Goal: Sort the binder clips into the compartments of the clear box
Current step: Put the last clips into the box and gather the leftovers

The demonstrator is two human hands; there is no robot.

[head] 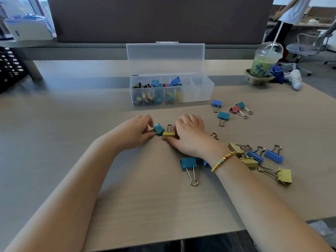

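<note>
Item: binder-clip sorting, pick-up step in hand, at centre frame. Left hand (141,129), just left of centre, pinches a teal clip (159,128) by its wire handles, fingers and thumb curled round them, the clip body tilted up off the table (54,142). Right hand (189,135), just right of centre, lies curled over the end of a gold clip (168,134) that rests on the table touching the teal one; thumb low against the clip's near side, fingers arched above, so it appears to be gripping it, though the contact is partly hidden. Clear box (200,90), upper centre, stands with lid raised: its left compartments hold small mixed clips, yellow, teal and blue; the two compartments at its right end look bare. Unsorted stock: one teal clip (189,163) lower centre, just below the right wrist; a cluster of gold and blue clips (254,157) at right, beside the wrist; a lone gold clip (284,176) lower right; two blue, one teal and one red clip (234,109) right of the box. Judgement: task roughly midway, larger clips not yet boxed. Next move calls for lifting both held clips clear and carrying them up-frame to the box, each dropped into a matching compartment. Other: iced drink cup (264,62) in a cardboard holder, upper right.
</note>
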